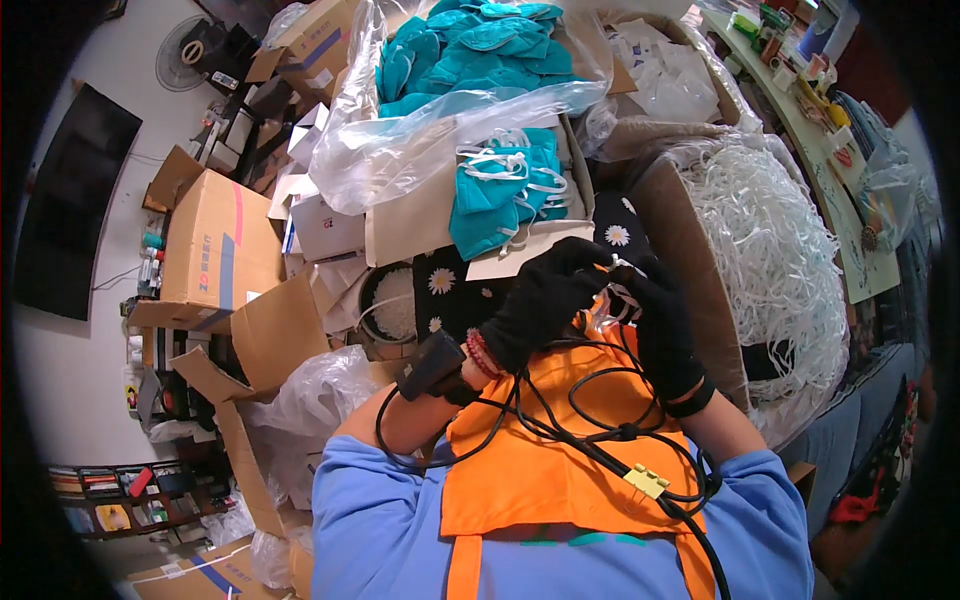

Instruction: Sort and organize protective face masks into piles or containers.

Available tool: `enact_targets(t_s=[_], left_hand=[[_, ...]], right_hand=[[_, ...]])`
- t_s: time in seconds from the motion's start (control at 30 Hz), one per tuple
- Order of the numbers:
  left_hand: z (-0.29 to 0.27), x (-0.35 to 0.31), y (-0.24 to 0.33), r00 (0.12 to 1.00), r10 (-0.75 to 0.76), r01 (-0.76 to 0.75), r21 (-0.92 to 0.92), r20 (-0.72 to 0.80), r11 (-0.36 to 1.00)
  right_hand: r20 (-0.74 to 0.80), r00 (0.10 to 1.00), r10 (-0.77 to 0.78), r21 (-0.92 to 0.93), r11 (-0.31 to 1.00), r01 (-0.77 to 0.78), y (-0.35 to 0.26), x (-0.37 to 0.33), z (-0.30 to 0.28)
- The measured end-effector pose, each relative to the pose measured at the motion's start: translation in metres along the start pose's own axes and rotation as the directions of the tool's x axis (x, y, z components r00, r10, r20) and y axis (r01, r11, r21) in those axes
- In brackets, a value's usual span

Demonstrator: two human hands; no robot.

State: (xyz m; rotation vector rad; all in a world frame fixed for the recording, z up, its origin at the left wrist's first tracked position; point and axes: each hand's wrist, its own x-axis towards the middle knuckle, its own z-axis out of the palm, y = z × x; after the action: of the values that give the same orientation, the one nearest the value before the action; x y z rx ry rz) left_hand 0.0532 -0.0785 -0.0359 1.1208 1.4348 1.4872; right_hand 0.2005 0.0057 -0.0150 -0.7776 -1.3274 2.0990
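Both my hands wear black gloves and are close together in front of the orange apron (560,450). My left hand (555,295) is closed, its fingertips pinching a white elastic strap (627,265). Facing it, my right hand (665,325) also has its fingers closed on the strap, and loose white loops hang between the two. Gloves partly hide what the strap joins. Just beyond my hands, a small pile of teal face masks (500,200) with white straps lies on an open carton. A larger heap of teal masks (480,50) fills a plastic-lined box behind it.
To the right stands a carton of tangled white elastic straps (765,240). A round container of small white pieces (392,305) sits left of my hands. Brown cartons (220,250) crowd the left side. Black cables (590,440) cross my apron. A cluttered table (810,160) runs along the far right.
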Motion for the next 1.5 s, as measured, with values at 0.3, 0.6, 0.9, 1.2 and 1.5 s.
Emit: enact_targets(t_s=[0.3,0.6,0.9,1.2,1.5], left_hand=[[-0.002,0.001,-0.011,0.996,0.038,-0.035,-0.038,0.084,0.999],[-0.001,0.0,-0.004,0.994,0.043,-0.066,0.246,0.101,0.967],[-0.001,-0.001,0.005,1.0,0.01,-0.018,0.425,0.021,0.905],[-0.024,0.002,-0.012,0.99,-0.111,0.086,0.26,0.083,0.962],[-0.03,0.002,-0.012,0.973,0.04,-0.103,0.272,0.228,0.957]], right_hand=[[0.043,0.997,0.065,0.002,0.998,-0.065,0.004,0.002,-0.01],[0.072,0.99,0.121,-0.012,0.993,-0.12,0.0,0.002,-0.011],[0.165,0.978,-0.124,-0.486,0.853,0.19,0.022,0.012,-0.026],[-0.046,0.961,-0.273,-0.624,0.759,0.186,-0.005,0.014,-0.039],[-0.037,0.926,-0.376,-0.718,0.655,0.237,-0.021,0.009,-0.053]])
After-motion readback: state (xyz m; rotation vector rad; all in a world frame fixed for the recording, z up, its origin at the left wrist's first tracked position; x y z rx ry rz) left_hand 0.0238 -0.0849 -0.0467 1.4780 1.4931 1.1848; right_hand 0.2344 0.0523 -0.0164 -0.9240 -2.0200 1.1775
